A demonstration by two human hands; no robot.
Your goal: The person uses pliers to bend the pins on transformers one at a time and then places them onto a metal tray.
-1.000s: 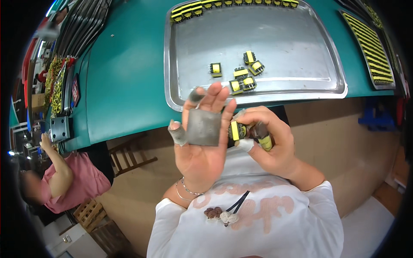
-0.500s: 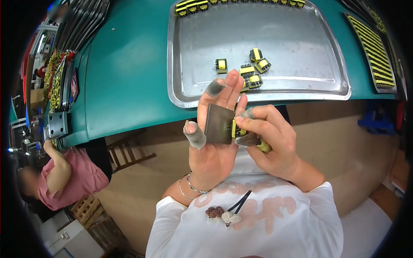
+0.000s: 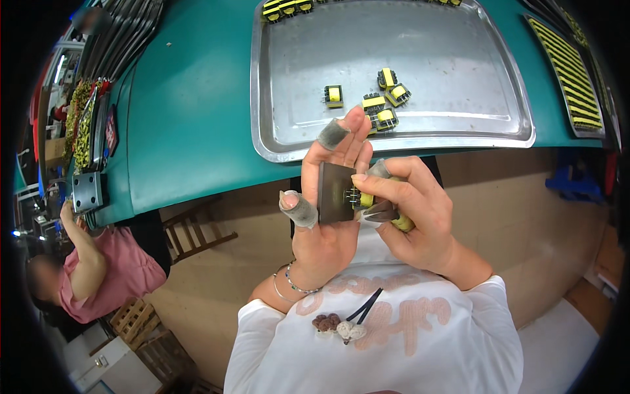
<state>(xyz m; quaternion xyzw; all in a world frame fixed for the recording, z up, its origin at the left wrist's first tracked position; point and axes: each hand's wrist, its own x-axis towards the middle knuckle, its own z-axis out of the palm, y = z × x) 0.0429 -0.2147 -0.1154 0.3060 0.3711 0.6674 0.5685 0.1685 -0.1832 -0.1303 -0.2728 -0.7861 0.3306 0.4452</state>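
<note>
A dark, flat, square block rests against the palm of my left hand, whose fingers are stretched upward. Grey wraps cover two of that hand's fingertips. My right hand pinches a small yellow-and-black transformer between thumb and fingers. Its metal pins point left, at the block's right edge; I cannot tell whether they touch it. Also held in the right hand is a dark, pointed tool with a yellow-green grip, mostly hidden by the fingers. Beyond my hands, several similar transformers lie loose in a metal tray.
The tray stands on a green table, with more transformers lined up along its far edge. A filled rack lies at right. Stacked black trays stand far left. A person in pink works at the left.
The transformer has turned in my right fingers, so its pins and yellow side show more plainly. The block has shifted slightly to the right. The tray sits a little higher in the view.
</note>
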